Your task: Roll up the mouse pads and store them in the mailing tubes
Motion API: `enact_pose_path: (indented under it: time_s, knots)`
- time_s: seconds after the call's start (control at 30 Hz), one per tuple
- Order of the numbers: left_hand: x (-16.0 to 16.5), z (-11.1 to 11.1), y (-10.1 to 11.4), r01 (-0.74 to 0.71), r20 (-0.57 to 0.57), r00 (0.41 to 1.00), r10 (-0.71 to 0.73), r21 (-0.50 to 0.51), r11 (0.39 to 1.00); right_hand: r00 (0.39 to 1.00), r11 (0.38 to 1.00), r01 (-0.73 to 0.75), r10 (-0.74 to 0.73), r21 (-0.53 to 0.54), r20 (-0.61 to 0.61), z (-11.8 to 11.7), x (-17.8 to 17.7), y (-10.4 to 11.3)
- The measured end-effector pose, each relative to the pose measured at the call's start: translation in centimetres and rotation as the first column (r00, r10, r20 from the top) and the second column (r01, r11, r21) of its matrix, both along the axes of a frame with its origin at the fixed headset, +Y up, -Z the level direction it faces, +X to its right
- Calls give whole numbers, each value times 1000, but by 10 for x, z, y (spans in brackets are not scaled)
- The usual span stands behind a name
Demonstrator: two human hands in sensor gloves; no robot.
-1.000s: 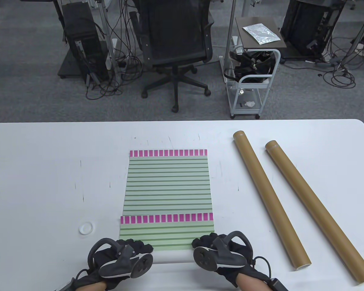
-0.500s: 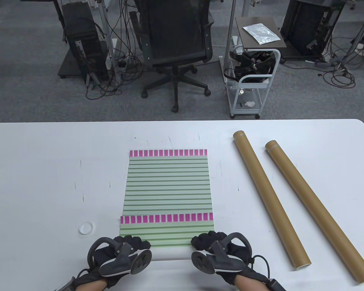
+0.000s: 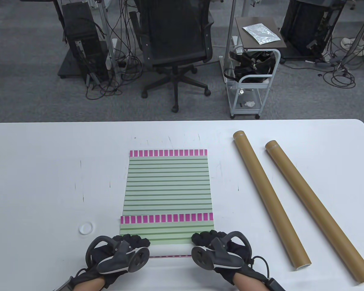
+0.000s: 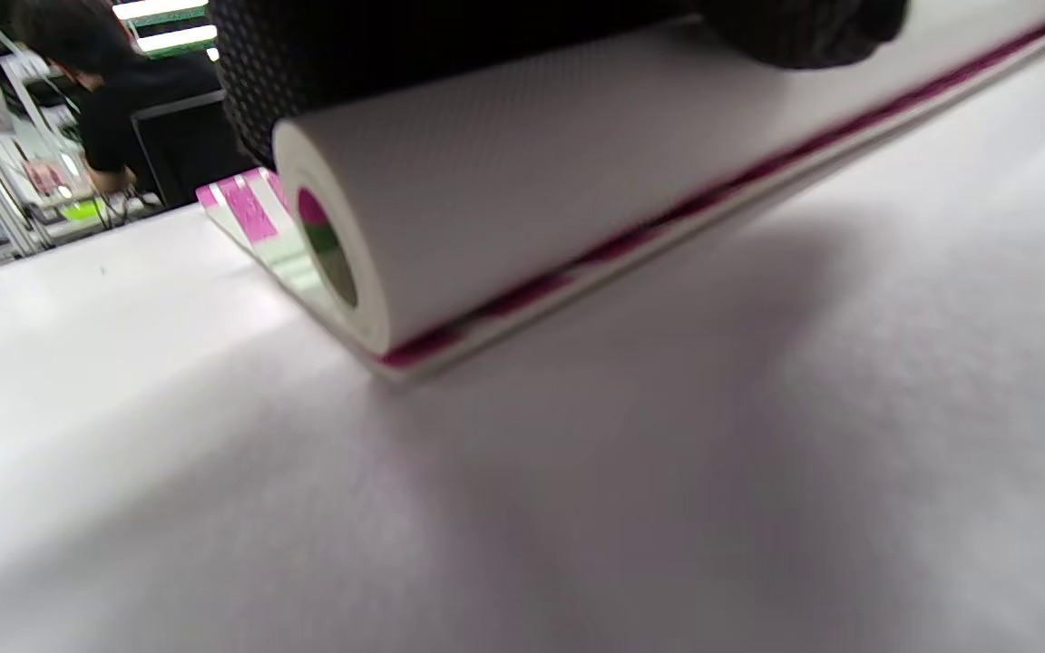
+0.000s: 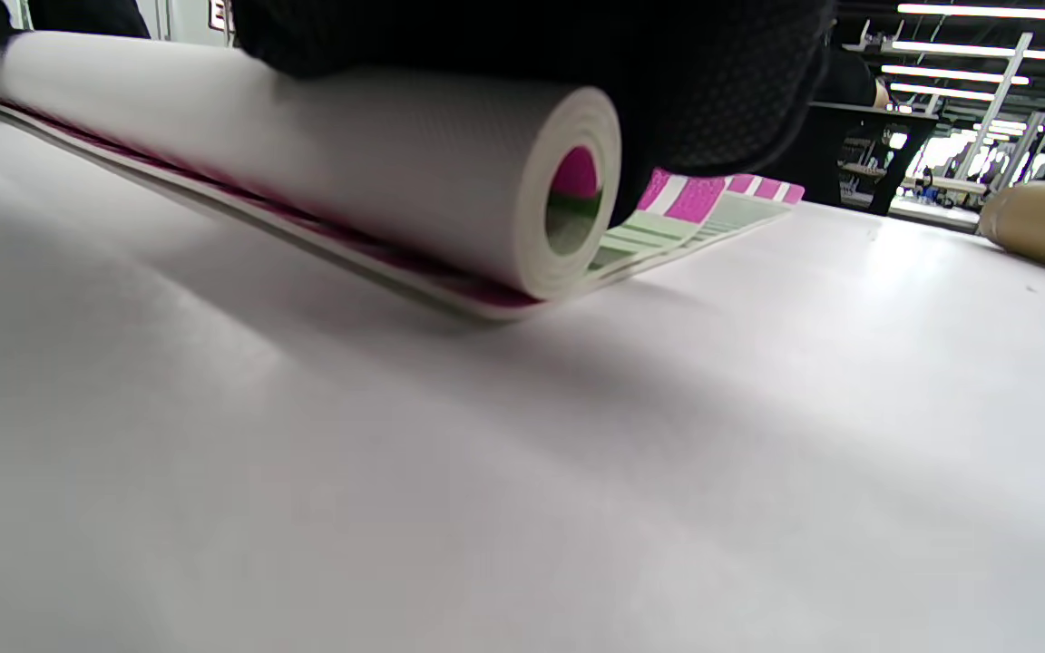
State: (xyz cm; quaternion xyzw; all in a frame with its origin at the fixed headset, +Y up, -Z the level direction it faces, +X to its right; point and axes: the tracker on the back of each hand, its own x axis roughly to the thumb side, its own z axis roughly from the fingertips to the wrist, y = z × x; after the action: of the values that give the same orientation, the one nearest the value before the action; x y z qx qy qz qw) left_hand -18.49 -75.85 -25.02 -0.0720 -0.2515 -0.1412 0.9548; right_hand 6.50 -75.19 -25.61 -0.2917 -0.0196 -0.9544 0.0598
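Two green-striped mouse pads with pink end bands lie stacked at the table's middle. The upper pad (image 3: 166,230) is partly rolled from its near edge into a white roll (image 3: 170,250). My left hand (image 3: 133,241) grips the roll's left end and my right hand (image 3: 207,238) grips its right end, fingers curled over the top. The roll's open ends show in the left wrist view (image 4: 522,181) and the right wrist view (image 5: 350,163). The lower pad (image 3: 168,182) stays flat under it. Two brown mailing tubes (image 3: 270,197) (image 3: 315,209) lie at the right.
A small white tube cap (image 3: 86,228) lies left of the pads. The nearer tube's open end (image 3: 301,266) points toward me. One tube's end (image 5: 1040,227) shows in the right wrist view. An office chair (image 3: 176,45) and a cart (image 3: 251,75) stand beyond the table's far edge.
Both hands have rolled the upper pad a little farther away from me. The roll is thicker, and a thin pink edge of the lower pad now shows behind it.
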Motion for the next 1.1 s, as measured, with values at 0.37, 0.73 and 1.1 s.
enact_pose_path:
  time_s: [0.37,0.73,1.1]
  knots:
    - [1,8,3,6,61,998,-6,7,1000,999,997,33,-35,-74,-21,4,3,3]
    - [12,16,7,107,83,989,-121,159,982,998,998,68,-68,-14,-8,0,6,4]
    - [11,11,3,24,53,998,-30,112,993,1000,999,5,-5,-45,7,-2,8,2]
